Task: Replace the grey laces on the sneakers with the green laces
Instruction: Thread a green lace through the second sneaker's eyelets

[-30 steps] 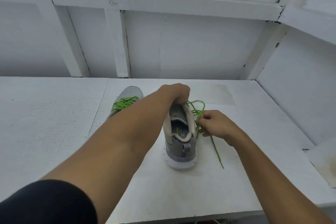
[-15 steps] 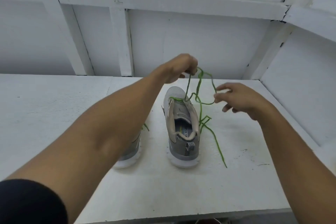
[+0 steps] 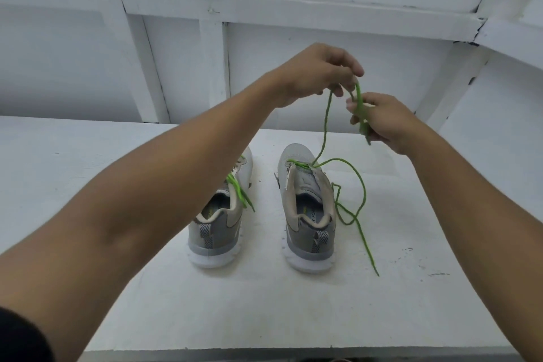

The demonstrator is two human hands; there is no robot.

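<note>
Two grey sneakers stand side by side on the white table [image 3: 293,311], heels toward me. The left sneaker [image 3: 219,223] carries a green lace, partly hidden by my left forearm. The right sneaker [image 3: 308,214] has a green lace [image 3: 326,120] threaded only through its front eyelets. My left hand [image 3: 323,70] pinches that lace high above the shoe. My right hand [image 3: 379,117] grips the same lace just below and to the right. A loose end of the lace trails on the table right of the shoe.
White panelled walls with beams [image 3: 293,9] close off the back and right side. The table's front edge [image 3: 293,353] runs along the bottom of the view. No grey laces are in view.
My left hand let go of the right sneaker's tongue and lifted the green lace upward. My right hand rose from beside the shoe and took hold of the raised lace.
</note>
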